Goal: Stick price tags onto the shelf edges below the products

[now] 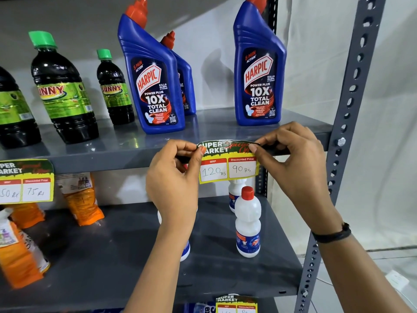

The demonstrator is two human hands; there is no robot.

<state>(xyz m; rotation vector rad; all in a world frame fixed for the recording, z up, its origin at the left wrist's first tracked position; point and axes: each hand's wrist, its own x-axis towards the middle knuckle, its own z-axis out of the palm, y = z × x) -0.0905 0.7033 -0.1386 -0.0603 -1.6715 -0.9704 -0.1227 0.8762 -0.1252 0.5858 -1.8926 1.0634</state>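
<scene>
A green, yellow and red price tag (228, 164) reading 120 Rs and 90 Rs lies against the front edge of the upper grey shelf (112, 158), below the blue Harpic bottles (259, 71). My left hand (173, 184) pinches the tag's top left corner. My right hand (291, 159) pinches its top right corner. The tag's top strip bends back over the shelf lip. Another tag (26, 181), marked 75 Rs, hangs on the same edge at far left, under the dark Sunny bottles (63, 91).
White bottles with red caps (247, 222) stand on the lower shelf (135, 256), orange pouches (83, 199) to its left. A third tag (235, 304) hangs on that shelf's edge. A perforated grey upright (343, 136) rises at right, next to a white wall.
</scene>
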